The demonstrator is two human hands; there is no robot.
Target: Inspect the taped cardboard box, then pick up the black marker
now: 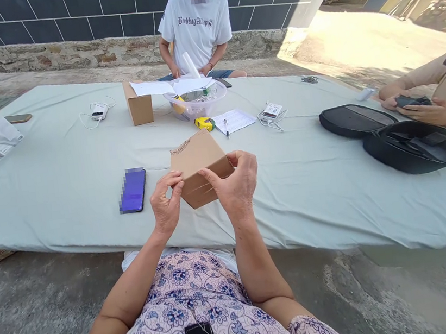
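Note:
A small brown cardboard box [199,156] is held tilted between my two hands, over the near part of the cloth-covered table. My left hand [167,202] pinches its left edge between thumb and fingers. On the other side, my right hand [238,181] grips it, with the thumb across the near face and the fingers at the right edge. Dark printed lines show on the upper left of the box. Left of my hands lies a phone [133,191] with a blue screen. Just beyond the box sits a yellow tape measure [204,124].
A plastic basin [214,99] with papers over it stands beside another cardboard box [140,109]. A sheet with a pen [226,128] and a white device with cables [271,112] lie nearby. An open black case [411,158] is at right. Two other people sit around the table [61,155].

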